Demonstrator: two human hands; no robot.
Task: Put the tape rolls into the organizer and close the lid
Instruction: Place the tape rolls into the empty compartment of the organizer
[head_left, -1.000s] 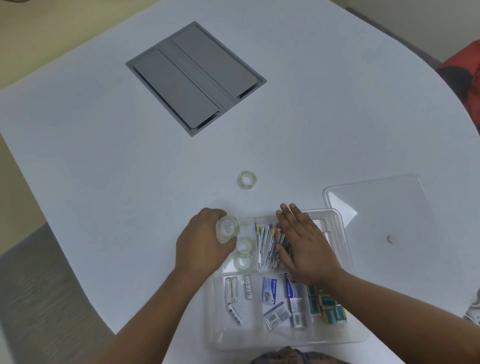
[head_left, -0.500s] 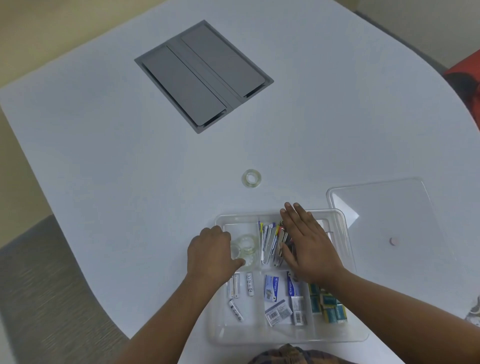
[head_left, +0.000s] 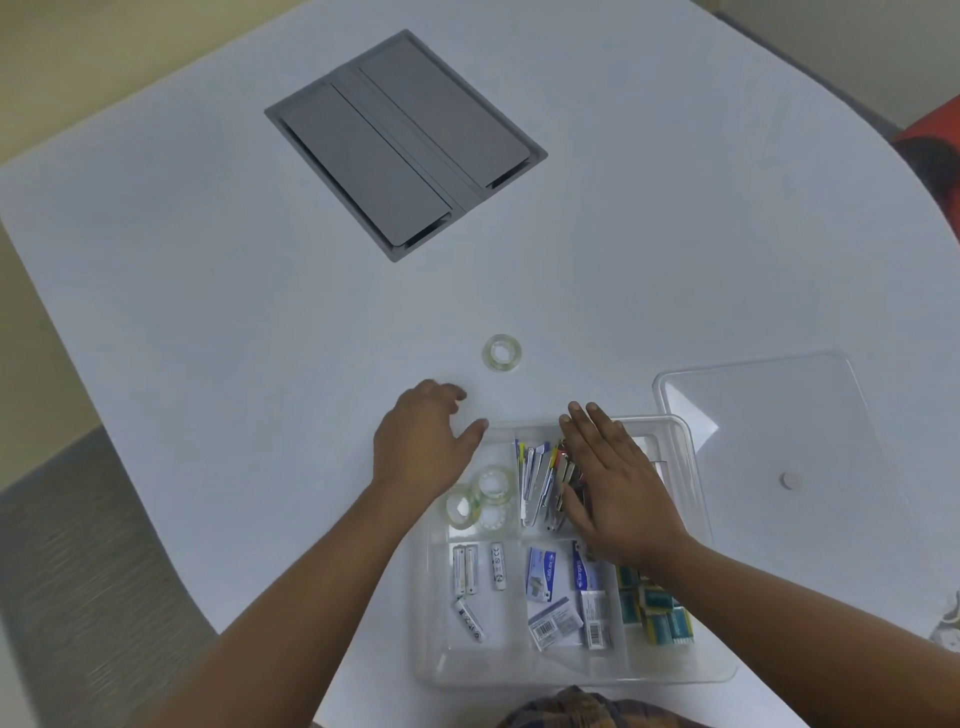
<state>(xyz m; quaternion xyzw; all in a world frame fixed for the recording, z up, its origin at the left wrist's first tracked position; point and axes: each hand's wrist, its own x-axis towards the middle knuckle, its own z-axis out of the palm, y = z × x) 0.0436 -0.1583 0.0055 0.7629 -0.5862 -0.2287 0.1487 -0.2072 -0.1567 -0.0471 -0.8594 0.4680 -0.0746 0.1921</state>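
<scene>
A clear plastic organizer (head_left: 685, 519) sits at the table's near edge, its lid off. Three clear tape rolls (head_left: 480, 501) lie in its far-left compartment. One more tape roll (head_left: 501, 354) lies flat on the table beyond the organizer. My left hand (head_left: 423, 441) hovers empty, fingers apart, over the organizer's far-left corner, short of that loose roll. My right hand (head_left: 615, 486) rests flat, fingers spread, on the organizer's middle compartments. The clear lid (head_left: 779, 431) lies on the table to the right of the organizer.
The organizer also holds pens, batteries, staple boxes and small green-blue items. A grey cable hatch (head_left: 405, 143) is set into the white table at the back. The table's curved edge runs left and near. A red chair (head_left: 935, 140) stands far right.
My left hand carried a tape roll into the far-left compartment, let it go, and has lifted out toward the loose roll on the table. The right hand stayed put.
</scene>
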